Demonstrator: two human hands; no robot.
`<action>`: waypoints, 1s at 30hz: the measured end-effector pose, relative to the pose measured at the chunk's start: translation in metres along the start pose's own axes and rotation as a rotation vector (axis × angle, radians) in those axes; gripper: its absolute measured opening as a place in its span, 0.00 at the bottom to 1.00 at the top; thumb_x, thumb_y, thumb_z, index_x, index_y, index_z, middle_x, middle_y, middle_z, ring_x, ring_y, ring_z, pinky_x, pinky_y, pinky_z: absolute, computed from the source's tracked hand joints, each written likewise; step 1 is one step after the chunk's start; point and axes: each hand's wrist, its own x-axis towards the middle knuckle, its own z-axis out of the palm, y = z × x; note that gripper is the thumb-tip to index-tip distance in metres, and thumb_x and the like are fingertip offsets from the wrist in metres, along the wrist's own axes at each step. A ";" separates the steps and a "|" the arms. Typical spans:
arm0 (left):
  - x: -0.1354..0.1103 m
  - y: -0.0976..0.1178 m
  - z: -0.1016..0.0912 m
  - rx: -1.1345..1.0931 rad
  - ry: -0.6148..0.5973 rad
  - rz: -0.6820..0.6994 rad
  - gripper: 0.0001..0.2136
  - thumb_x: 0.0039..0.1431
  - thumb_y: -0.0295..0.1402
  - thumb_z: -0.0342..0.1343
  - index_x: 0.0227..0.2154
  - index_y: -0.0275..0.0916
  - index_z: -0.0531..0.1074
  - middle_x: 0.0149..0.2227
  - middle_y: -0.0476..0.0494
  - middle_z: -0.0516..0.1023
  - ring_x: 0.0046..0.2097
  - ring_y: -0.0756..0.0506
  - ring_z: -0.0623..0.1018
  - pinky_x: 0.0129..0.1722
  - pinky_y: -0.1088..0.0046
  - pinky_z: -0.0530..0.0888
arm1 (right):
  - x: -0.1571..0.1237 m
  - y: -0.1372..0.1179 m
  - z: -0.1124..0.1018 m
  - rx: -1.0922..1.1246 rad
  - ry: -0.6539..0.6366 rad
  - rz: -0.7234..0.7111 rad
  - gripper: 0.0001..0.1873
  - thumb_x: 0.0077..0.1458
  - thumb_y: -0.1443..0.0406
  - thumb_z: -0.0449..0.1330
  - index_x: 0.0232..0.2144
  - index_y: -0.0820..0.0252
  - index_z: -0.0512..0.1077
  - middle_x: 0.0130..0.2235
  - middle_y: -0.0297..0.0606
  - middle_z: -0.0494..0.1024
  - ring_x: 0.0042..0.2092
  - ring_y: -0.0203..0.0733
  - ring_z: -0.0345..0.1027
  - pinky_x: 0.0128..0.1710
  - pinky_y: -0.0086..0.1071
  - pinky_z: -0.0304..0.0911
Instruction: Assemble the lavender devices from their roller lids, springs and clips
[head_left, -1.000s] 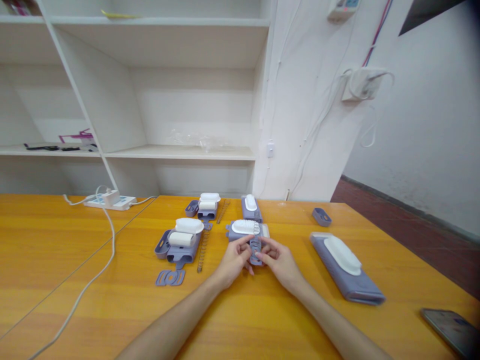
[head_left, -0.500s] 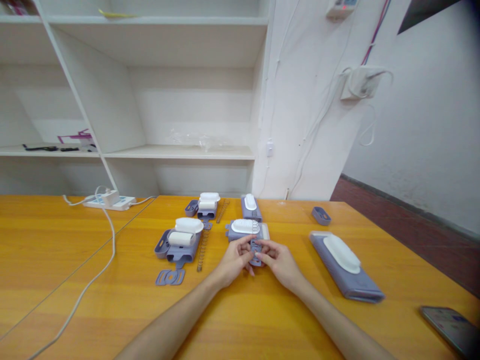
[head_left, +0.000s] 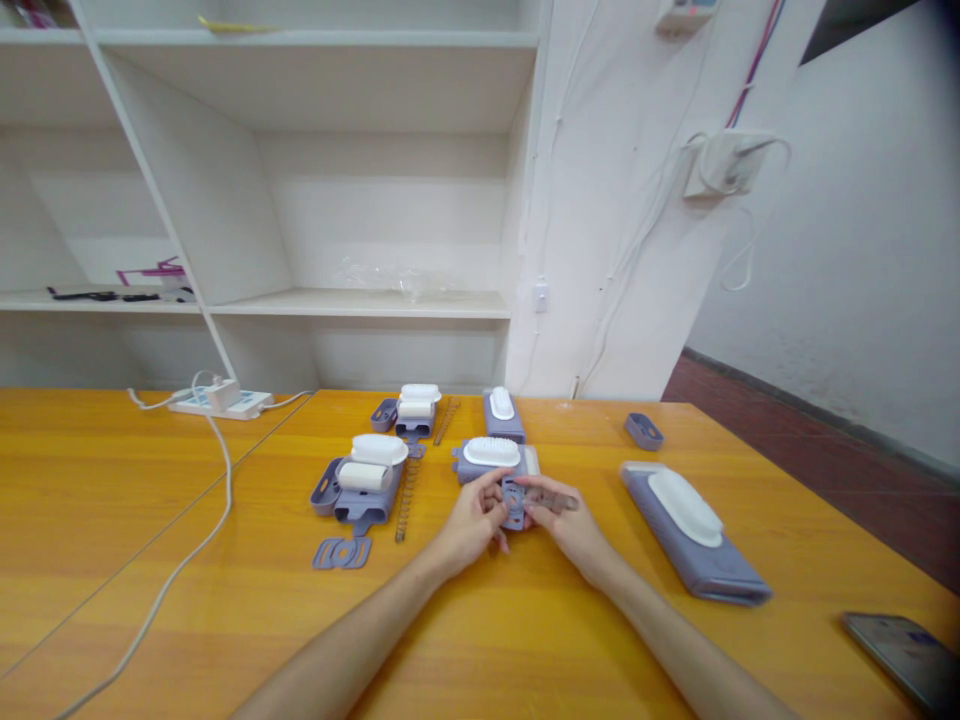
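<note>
a glossy orange-brown wooden table (head_left: 540, 640) stands against a white open shelf unit (head_left: 360, 304) and a white wall (head_left: 585, 220) hung with cables; dark red floor (head_left: 780, 430) shows at the right. on the wood lie grey-purple plastic cases topped with white oval pieces, a white power strip (head_left: 246, 405) at the left.

the left hand (head_left: 471, 520) pinches a flat grey-purple plastic plate with cut-outs (head_left: 514, 510), above the table at the centre. the fingers of the right hand (head_left: 576, 540) are curled in at the plate's right edge. a thin metal coil spring (head_left: 553, 499) now lies sideways across them; half a second ago it rose upright above the plate.

whether the right fingers grip plate or spring, i cannot tell. fingers cover the plate's sides, the spring is blurred, and the dark phone (head_left: 904, 655) is cut off at the right.
</note>
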 end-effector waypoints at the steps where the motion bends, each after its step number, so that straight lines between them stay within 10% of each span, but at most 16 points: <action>1: 0.000 -0.001 0.000 -0.007 0.009 -0.004 0.30 0.47 0.39 0.60 0.53 0.36 0.61 0.32 0.43 0.70 0.30 0.47 0.73 0.17 0.78 0.70 | -0.001 -0.001 0.000 0.015 0.000 -0.002 0.17 0.44 0.62 0.61 0.40 0.61 0.72 0.26 0.33 0.72 0.28 0.37 0.67 0.31 0.33 0.64; 30: 0.002 -0.005 -0.009 0.019 -0.025 -0.003 0.25 0.49 0.38 0.59 0.50 0.36 0.63 0.30 0.46 0.69 0.26 0.50 0.71 0.14 0.81 0.68 | -0.002 -0.009 0.013 0.064 0.061 0.061 0.18 0.43 0.64 0.62 0.39 0.61 0.70 0.22 0.27 0.67 0.22 0.33 0.63 0.24 0.30 0.61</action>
